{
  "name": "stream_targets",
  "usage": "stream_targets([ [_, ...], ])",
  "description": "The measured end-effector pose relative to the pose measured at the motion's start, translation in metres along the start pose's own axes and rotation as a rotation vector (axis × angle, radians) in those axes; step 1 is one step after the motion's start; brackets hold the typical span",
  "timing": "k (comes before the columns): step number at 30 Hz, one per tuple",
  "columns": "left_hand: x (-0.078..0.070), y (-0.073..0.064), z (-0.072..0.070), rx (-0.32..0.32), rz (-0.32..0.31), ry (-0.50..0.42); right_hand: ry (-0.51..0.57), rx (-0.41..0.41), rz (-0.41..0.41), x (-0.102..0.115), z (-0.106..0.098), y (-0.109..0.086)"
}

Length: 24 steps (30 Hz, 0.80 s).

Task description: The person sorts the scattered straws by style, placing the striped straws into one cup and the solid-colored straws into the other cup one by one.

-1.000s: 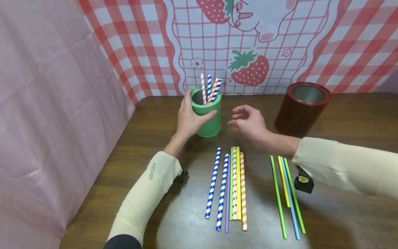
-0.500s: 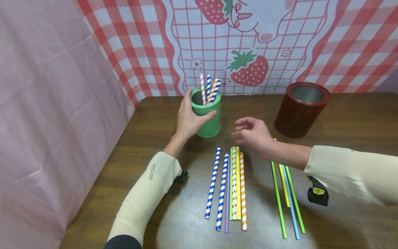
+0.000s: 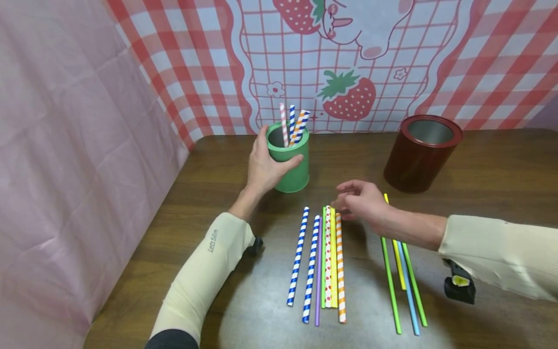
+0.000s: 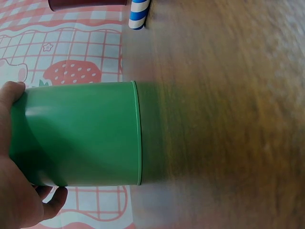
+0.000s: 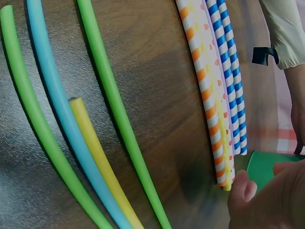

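My left hand (image 3: 263, 165) grips the green can (image 3: 293, 172) round its side, thumb across the front. Several striped paper straws (image 3: 293, 123) stand in the can, leaning toward its right rim. In the left wrist view the can's smooth wall (image 4: 81, 136) fills the hand's grip. My right hand (image 3: 366, 203) hovers at the far ends of a row of straws, its fingers loosely bent. Closest to its fingertips are an orange-striped straw (image 3: 341, 271), a yellow straw (image 3: 333, 261) and a red-dotted straw (image 3: 328, 252). In the right wrist view the fingertips (image 5: 242, 183) appear beside these ends.
Left in the row lie two blue-striped straws (image 3: 298, 257), a purple straw (image 3: 318, 291) and a green one. Under my right forearm lie green straws (image 3: 391, 286), a blue straw (image 3: 410, 295) and a yellow one. A dark red can (image 3: 414, 162) stands back right, before a strawberry-print cloth (image 3: 279, 63).
My right hand has moved toward me and slightly right, from beside the green can down to the straws' far ends. My left hand stays on the can.
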<state>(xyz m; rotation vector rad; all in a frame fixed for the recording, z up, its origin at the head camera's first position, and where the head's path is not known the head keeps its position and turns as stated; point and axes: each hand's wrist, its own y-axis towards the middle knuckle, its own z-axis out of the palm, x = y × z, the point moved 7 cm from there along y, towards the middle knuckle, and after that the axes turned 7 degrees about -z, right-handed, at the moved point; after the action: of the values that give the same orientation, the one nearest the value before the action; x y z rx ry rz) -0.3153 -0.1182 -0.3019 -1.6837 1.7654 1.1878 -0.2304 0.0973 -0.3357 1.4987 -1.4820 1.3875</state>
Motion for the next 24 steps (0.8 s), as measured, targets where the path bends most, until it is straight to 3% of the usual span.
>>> stream_targets([
  [9,0.001,0.000,0.001,-0.005,-0.008,0.005,-0.077,0.084,0.117,-0.018,0.005,-0.001],
  [14,0.000,0.000,0.001,0.000,-0.016,0.007,-0.094,0.106,0.103,-0.025,0.006,-0.003],
  [24,-0.001,0.000,0.000,-0.009,-0.002,-0.002,-0.149,0.077,0.015,-0.029,0.009,0.002],
])
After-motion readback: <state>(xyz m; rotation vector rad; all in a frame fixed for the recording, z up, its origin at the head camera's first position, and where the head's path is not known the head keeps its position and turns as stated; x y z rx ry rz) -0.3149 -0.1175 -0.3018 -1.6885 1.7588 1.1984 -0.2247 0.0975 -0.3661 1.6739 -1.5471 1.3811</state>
